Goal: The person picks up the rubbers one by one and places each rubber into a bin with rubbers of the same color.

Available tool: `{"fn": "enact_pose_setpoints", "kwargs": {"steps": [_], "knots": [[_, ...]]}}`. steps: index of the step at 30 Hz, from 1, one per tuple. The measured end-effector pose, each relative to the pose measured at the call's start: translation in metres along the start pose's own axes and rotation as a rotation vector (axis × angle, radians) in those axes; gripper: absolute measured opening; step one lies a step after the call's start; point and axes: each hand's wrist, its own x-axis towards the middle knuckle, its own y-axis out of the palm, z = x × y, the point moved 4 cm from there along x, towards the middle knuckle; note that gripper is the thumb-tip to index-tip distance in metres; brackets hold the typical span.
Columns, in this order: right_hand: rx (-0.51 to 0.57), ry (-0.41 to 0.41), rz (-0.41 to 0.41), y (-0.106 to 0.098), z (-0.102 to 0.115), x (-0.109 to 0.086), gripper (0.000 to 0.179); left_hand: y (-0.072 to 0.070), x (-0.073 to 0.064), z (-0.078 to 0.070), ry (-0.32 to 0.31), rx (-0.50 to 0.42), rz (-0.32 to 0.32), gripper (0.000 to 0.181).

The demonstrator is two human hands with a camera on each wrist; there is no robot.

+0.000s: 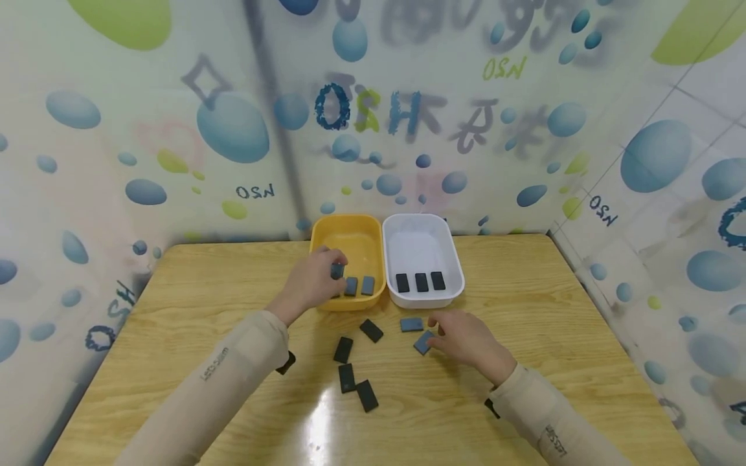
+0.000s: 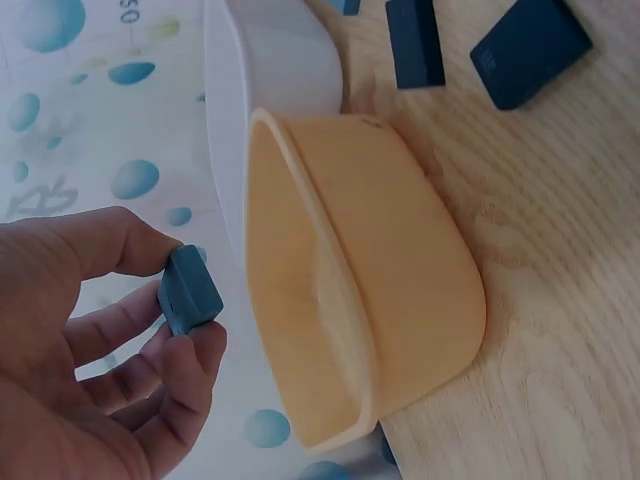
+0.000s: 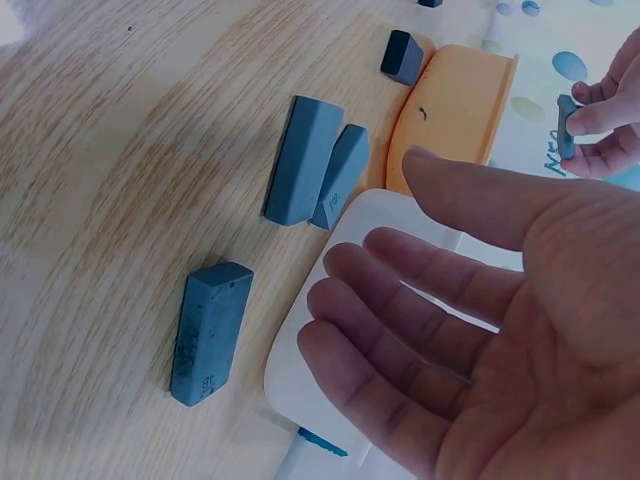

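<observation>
My left hand [image 1: 311, 279] is over the yellow bin [image 1: 357, 243], pinching a small blue-grey block [image 2: 190, 290] between thumb and fingertips. Inside that bin, more blue-grey blocks [image 1: 368, 285] lie along the near side, one partly covered by the hand. My right hand [image 1: 469, 341] hovers just above the table beside a blue-grey block [image 1: 423, 342]. Its fingers [image 3: 400, 345] are loosely bent around nothing in the right wrist view. Another blue-grey block [image 1: 411, 325] lies close by, in front of the white bin [image 1: 421, 239]. Three black blocks [image 1: 421, 282] stand in a row inside the white bin.
Several black blocks [image 1: 346, 378] are scattered on the wooden table [image 1: 495, 414], left of centre. One more black block [image 1: 286, 363] shows partly from behind the left sleeve. The two bins stand side by side at the far edge, against a patterned wall covering [image 1: 361, 168].
</observation>
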Motion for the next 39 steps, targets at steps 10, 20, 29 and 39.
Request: {"fn": "enact_pose_setpoints", "kwargs": {"steps": [10, 20, 29, 39], "knots": [[-0.001, 0.009, 0.013, -0.001, 0.0, 0.003, 0.032, 0.004, 0.026, 0.015, -0.049, 0.021, 0.038, 0.039], [0.014, 0.018, 0.01, 0.003, -0.003, 0.005, 0.03, 0.016, 0.049, 0.03, -0.102, 0.049, 0.075, 0.038], [0.018, 0.007, 0.005, 0.003, -0.003, 0.006, 0.03, 0.028, 0.066, 0.038, -0.163, 0.059, 0.125, 0.038], [0.038, 0.007, 0.006, 0.006, -0.004, 0.007, 0.029, 0.038, 0.075, 0.044, -0.21, 0.118, 0.139, 0.039]]}}
